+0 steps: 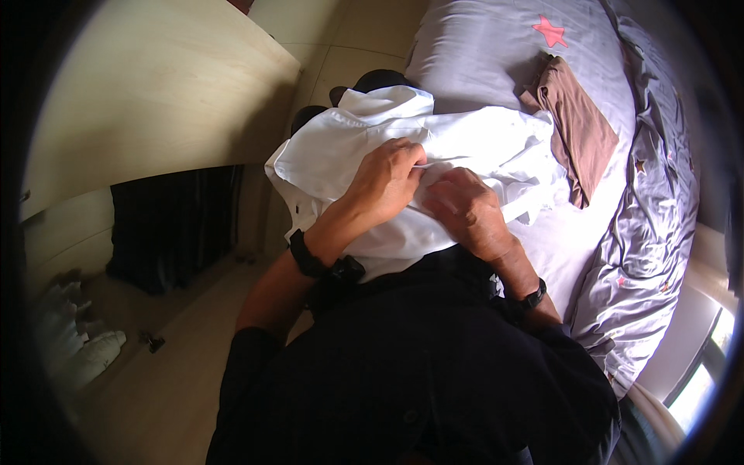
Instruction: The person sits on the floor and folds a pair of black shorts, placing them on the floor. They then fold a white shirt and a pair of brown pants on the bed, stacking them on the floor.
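Observation:
A white shirt (325,147) lies bunched in front of me, spread from over the bed's edge onto the bed. My left hand (391,174) is closed, thumb and fingers pinching a fold near the shirt's middle. Close beside it, my right hand (469,209) is over the same cloth with bent fingers. Motion smears those fingertips, so whether they grip the fabric does not show. To the right of the shirt, a folded brown garment (577,128) rests on the bed.
The bed (473,54) has a pale lilac sheet with a pink star. A rumpled grey-purple quilt (620,302) runs along its right side. A light wooden panel (155,93) stands at the left. Dark rounded objects (380,80) show behind the shirt. A white shoe (101,353) is at lower left.

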A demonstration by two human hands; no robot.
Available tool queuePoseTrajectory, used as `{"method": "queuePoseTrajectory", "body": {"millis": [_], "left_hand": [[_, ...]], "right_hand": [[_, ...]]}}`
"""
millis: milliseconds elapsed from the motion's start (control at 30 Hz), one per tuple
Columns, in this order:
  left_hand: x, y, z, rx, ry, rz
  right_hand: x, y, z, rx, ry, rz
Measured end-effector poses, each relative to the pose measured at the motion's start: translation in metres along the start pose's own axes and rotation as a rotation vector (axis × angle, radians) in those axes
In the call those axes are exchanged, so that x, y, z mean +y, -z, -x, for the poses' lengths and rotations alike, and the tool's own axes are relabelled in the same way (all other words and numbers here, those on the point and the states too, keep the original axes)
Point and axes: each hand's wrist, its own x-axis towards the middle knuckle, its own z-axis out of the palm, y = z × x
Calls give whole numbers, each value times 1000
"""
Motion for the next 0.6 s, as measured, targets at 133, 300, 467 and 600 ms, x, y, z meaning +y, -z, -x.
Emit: {"method": "queuePoseTrajectory", "body": {"millis": [133,300,467,600], "left_hand": [[-4,-3,4,4,72,68],[-14,-10,8,36,49,141],[-16,-2,10,-22,126,281],[-4,10,11,-109,246,330]], "right_hand": [[0,-2,-3,-95,36,13],[6,-13,-2,-104,31,20],[1,-3,2,-84,-347,-338],[8,-6,0,-48,-608,-590]]}}
